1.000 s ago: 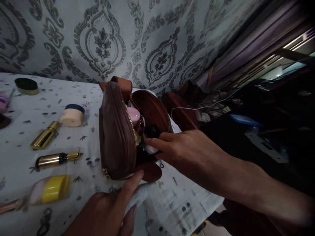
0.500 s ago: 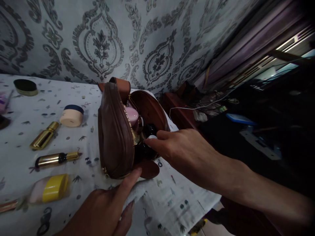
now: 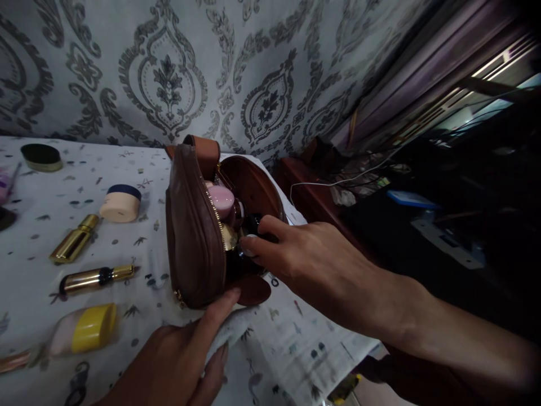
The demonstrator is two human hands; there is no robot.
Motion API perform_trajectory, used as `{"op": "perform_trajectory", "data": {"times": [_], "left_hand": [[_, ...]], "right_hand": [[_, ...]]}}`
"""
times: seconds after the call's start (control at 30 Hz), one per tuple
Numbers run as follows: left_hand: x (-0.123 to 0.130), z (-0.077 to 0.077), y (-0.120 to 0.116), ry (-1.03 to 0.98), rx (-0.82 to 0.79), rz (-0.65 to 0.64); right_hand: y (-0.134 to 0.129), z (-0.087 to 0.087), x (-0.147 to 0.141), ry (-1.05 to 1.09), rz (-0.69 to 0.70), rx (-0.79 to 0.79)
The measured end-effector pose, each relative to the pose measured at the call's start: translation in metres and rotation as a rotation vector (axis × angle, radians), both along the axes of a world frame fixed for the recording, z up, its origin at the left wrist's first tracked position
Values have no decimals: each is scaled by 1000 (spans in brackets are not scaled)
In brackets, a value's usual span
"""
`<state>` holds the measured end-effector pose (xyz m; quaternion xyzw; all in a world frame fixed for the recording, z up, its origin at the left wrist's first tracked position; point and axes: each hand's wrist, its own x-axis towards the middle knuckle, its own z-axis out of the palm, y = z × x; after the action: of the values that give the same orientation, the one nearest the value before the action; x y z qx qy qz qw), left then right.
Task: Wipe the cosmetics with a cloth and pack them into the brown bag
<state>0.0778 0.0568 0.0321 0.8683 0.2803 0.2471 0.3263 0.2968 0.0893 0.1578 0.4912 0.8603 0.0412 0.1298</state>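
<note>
A brown zip-up cosmetic bag (image 3: 194, 231) stands unzipped on the table, its mouth toward the right. Inside it sit a pink rounded item (image 3: 221, 201), a gold item (image 3: 229, 237) and dark items partly hidden by my fingers. My right hand (image 3: 304, 259) reaches into the mouth from the right, thumb and fingers close together around something dark with a pale spot beside it; its kind is not clear. My left hand (image 3: 181, 349) is below the bag, its index finger stretched out to touch the bag's lower edge near a brown rounded flap (image 3: 253, 290). Its thumb is apart.
Left of the bag lie a cream jar with a dark blue lid (image 3: 121, 203), a gold bottle (image 3: 75, 239), a gold and black tube (image 3: 98, 278), a yellow-capped bottle (image 3: 93, 329) and a dark oval case (image 3: 41, 157). A white cable (image 3: 325, 184) runs at the right.
My right hand has shifted slightly left and deeper into the bag's mouth. My left index finger stays at the bag's lower edge. The whole view has drifted a little.
</note>
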Motion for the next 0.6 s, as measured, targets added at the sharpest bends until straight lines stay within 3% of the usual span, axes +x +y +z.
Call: {"op": "perform_trajectory", "data": {"times": [0.6], "left_hand": [[-2,12,1,75,-49,-2]], "right_hand": [[0,0,-2,-30,27,5]]}}
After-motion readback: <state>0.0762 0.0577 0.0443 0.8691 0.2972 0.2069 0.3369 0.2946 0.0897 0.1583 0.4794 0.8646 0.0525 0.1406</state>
